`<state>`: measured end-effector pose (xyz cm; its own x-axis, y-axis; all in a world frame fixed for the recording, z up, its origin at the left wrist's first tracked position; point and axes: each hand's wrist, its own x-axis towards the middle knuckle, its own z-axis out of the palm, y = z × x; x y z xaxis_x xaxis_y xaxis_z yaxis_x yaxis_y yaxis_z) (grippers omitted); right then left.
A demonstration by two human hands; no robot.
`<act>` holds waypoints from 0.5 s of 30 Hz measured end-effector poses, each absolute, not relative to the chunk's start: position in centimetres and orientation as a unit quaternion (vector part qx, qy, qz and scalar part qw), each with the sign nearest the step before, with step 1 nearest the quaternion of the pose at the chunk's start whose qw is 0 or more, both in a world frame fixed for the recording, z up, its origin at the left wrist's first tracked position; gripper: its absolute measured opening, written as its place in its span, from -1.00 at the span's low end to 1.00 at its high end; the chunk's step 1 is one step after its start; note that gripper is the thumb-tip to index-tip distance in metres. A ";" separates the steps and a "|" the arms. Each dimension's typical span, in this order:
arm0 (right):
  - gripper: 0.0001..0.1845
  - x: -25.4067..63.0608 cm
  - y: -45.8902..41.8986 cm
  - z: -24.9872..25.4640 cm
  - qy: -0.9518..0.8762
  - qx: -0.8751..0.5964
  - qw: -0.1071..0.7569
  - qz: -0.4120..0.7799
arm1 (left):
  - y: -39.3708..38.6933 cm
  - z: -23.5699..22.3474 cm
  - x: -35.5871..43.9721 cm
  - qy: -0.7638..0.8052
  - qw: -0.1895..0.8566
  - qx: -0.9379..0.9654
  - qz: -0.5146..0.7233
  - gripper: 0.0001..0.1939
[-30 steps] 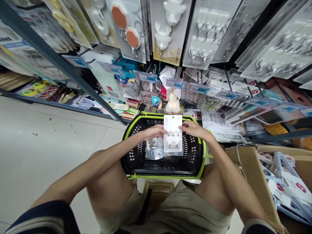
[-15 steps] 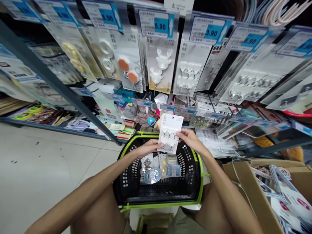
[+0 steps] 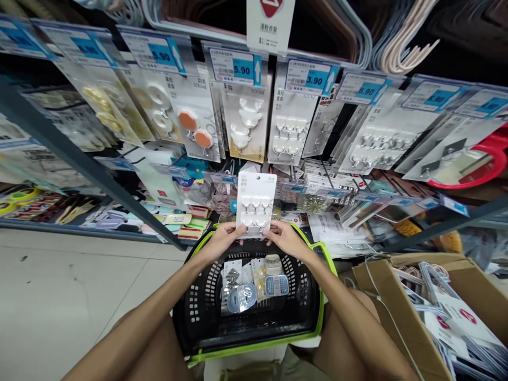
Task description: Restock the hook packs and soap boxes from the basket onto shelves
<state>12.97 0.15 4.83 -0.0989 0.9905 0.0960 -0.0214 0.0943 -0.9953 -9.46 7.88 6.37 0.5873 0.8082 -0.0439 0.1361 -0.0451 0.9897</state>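
Between both hands I hold a white card pack of hooks (image 3: 257, 203), upright above the far rim of the basket. My left hand (image 3: 225, 238) pinches its lower left corner, and my right hand (image 3: 284, 238) grips the lower right corner. Beneath them stands a black basket (image 3: 254, 330) with green handles. Inside it lie a pale blue oval soap-box-like item (image 3: 242, 298), a blue rectangular case (image 3: 277, 285), a cream-coloured container (image 3: 273, 263) and carded packs (image 3: 231, 275).
Carded hooks (image 3: 289, 127) hang from the rack ahead, under price tags (image 3: 310, 77). Hangers (image 3: 408, 39) fill the shelf above. At right stands an open cardboard box (image 3: 391, 307) of hangers. A dark shelf post (image 3: 95, 164) slants down at left, beside tiled floor (image 3: 63, 286).
The hook pack has gone from tilted to nearly upright. My right hand has slid from its right side down to the lower right corner. The view has tipped upward, showing more of the upper shelf.
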 end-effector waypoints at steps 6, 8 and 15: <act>-0.61 12.4 0.4 5.5 -0.528 -0.469 0.572 0.417 | 7.4 7.5 -8.8 0.351 0.529 0.686 0.355 -0.60; -0.61 12.1 0.9 6.1 -0.512 -0.475 0.604 0.385 | 7.5 8.7 -7.5 0.355 0.498 0.683 0.399 -0.59; -0.48 12.2 4.6 11.8 -0.433 -0.463 0.725 0.268 | 10.0 15.4 -1.2 0.296 0.495 0.646 0.500 -0.53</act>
<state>12.18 4.58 11.76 0.4803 0.7907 0.3796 0.0128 0.4264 -0.9044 -1.18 10.05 15.44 0.3244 0.8774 0.3536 -0.1121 -0.3355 0.9353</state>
